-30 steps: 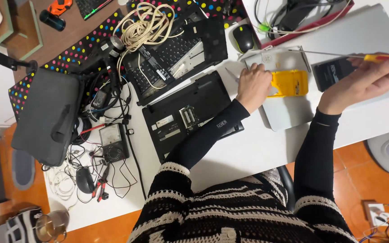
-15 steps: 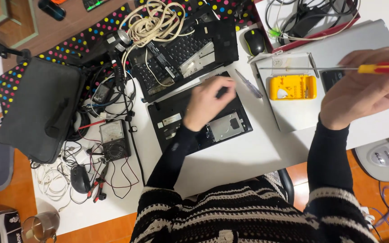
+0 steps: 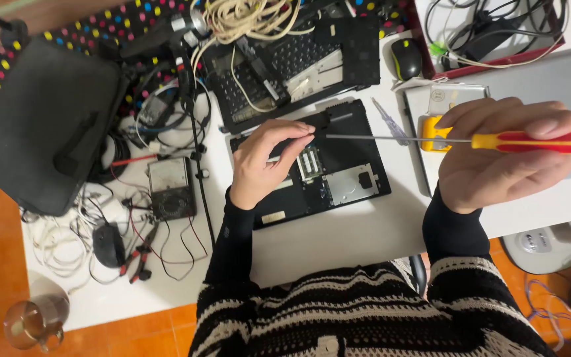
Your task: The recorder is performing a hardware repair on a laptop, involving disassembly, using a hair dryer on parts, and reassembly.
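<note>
The right hand (image 3: 497,155) was clamped around the red-and-yellow plastic handle of a long thin-shafted screwdriver (image 3: 530,141), held level and raised above the white table (image 3: 338,238), its steel shaft pointing left toward the other hand. The left hand (image 3: 266,162) hovered over the opened black laptop base (image 3: 338,172), thumb and fingers drawn together near the screwdriver's tip — whether they pinched something small there, I could not tell. The laptop base lay flat near the table's middle, its green memory board and a silver drive plate exposed. Behind it sat a detached black keyboard panel (image 3: 285,59) under a coil of cream cable (image 3: 252,16); a black mouse (image 3: 406,58) and a closed silver laptop (image 3: 536,86) lay to the right, a small grey meter (image 3: 170,187) in tangled leads to the left. The risk, as I judged it — that bare tip hung close over open circuitry, and a slip could scratch the board, while anything tiny dropped from those fingers could vanish into the chassis or the clutter.
</note>
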